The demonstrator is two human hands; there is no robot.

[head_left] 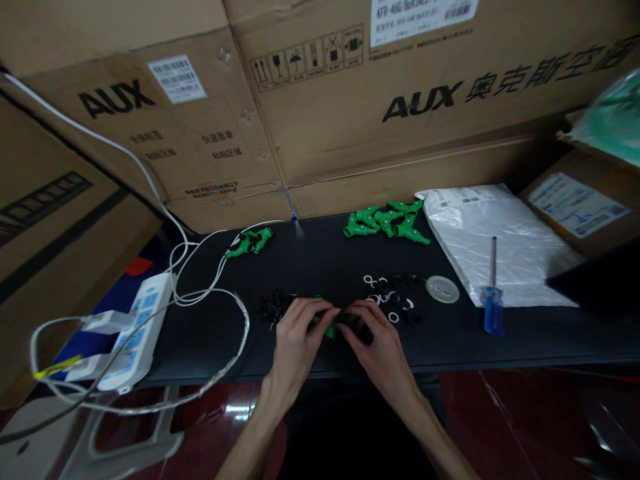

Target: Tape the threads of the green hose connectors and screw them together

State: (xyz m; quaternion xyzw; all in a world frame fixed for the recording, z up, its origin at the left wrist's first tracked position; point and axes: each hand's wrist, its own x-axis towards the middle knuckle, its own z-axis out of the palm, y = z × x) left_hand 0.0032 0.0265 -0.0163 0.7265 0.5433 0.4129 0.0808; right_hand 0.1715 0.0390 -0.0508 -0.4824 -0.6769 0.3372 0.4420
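Small green piece (331, 329) held above the near part of the black table (310, 267), between both hands; pinched by thumb and fingers of the left hand (301, 327); fingers and thumb of the right hand (371, 327) are curled in at its right side, but whether it is gripped there, or another small part is held, cannot be told, as the tips are in shadow.

Main risk, as judged: a slip or drop, since the piece is small, mostly covered by fingers and worked in dim light; near the front edge, a dropped part could be lost to the red floor (465, 413); white rings (389, 319) and black rings (413, 316) lie loose just beyond the right hand, so they could be scattered by a knuckle; the pile of small black parts (274, 305) beside the left hand could be brushed likewise; a black part could be misread or mislaid, black on black; the white cable (245, 320), looped left of the left forearm, could be snagged by a wide sweep.
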